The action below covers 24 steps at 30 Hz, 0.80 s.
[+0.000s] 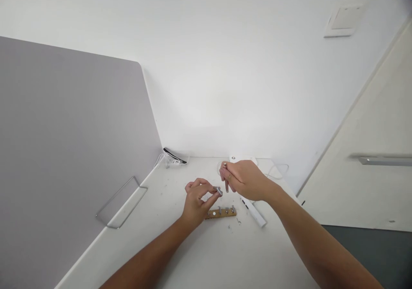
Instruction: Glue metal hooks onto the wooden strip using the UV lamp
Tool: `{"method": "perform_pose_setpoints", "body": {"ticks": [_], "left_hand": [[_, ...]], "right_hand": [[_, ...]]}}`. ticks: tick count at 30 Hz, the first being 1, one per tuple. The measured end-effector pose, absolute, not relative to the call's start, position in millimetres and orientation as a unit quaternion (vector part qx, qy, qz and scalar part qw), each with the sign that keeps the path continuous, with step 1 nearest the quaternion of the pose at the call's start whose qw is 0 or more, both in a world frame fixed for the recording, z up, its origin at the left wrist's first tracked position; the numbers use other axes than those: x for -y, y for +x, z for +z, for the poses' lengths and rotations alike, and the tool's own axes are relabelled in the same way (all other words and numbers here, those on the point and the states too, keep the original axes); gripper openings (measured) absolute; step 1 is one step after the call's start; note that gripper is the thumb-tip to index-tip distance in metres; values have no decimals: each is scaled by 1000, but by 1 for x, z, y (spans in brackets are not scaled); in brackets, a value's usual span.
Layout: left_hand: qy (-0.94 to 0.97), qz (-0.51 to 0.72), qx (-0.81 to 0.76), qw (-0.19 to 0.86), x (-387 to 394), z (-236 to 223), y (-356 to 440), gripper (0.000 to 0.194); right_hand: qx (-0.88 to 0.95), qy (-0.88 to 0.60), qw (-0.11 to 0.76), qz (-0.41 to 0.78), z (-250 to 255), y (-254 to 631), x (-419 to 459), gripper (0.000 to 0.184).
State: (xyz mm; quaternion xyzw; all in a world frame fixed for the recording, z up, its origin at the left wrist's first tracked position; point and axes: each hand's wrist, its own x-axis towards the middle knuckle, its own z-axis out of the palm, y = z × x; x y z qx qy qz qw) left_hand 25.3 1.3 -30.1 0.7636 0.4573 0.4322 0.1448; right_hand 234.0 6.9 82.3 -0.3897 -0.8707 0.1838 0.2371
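My left hand is closed in a pinch, with a small grey metal piece between thumb and forefinger. Just to its right, my right hand is wrapped round a thin metal rod that points down; its exact kind is too small to tell. The rod's lower end is close to the metal piece but looks apart from it. On the white table below the hands lies a short wooden strip with several metal fittings along it, its left end partly behind my left hand.
Right of the strip lies a white bar with dark slots. Small metal bits are scattered nearby. Cables and a black strap-like item sit at the back left. A grey panel with a wire loop borders the left side.
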Motion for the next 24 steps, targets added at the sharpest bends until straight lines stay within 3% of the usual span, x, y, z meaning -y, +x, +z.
{"method": "perform_pose_setpoints", "body": {"ticks": [3, 6, 12, 17, 24], "left_hand": [[766, 434, -452, 141, -1, -30, 26, 18], [771, 432, -447, 136, 0, -31, 26, 19], [766, 439, -448, 142, -1, -32, 26, 13], [764, 439, -451, 139, -1, -30, 26, 12], [766, 436, -455, 129, 0, -27, 25, 17]], "right_hand": [[876, -352, 214, 252, 88, 230, 3, 37], [872, -339, 243, 258, 86, 222, 7, 36], [846, -406, 318, 137, 71, 220, -11, 26], [851, -445, 276, 48, 73, 231, -16, 30], [894, -347, 207, 195, 84, 224, 5, 34]]}}
